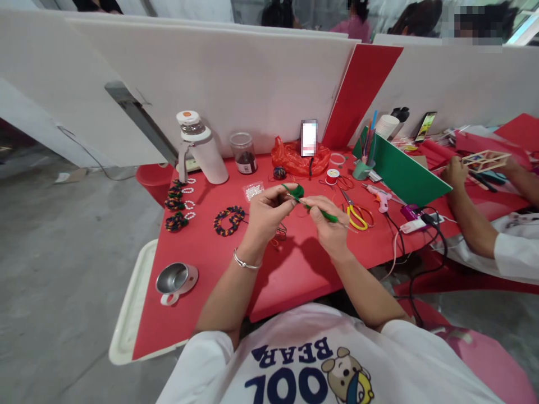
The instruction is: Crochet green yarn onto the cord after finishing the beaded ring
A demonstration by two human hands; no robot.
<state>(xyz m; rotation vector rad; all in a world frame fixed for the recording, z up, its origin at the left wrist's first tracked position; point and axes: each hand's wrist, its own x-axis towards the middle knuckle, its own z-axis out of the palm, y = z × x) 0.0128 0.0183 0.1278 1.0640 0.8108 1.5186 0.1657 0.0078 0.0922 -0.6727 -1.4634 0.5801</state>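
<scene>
My left hand (269, 209) pinches a small piece of green yarn work (297, 191), with a strand looped over the index finger. In my right hand (330, 227) is a crochet hook (329, 216) with a green handle, its tip meeting the yarn by my left fingertips. Both hands are closed and raised over the red table (290, 275). A braided multicoloured yarn ring (228, 221) lies left of my left hand, near a bag of white beads (254, 192). Yellow-handled scissors (356, 216) rest to the right of my right hand.
A white jug (206, 154), a jar (243, 154), a red plastic bag (290, 157) and a phone (309, 138) stand along the back. A metal cup (177, 280) sits front left. Rightward are a pink glue gun (381, 198), cables, a green divider (404, 168) and another person's hand (456, 171).
</scene>
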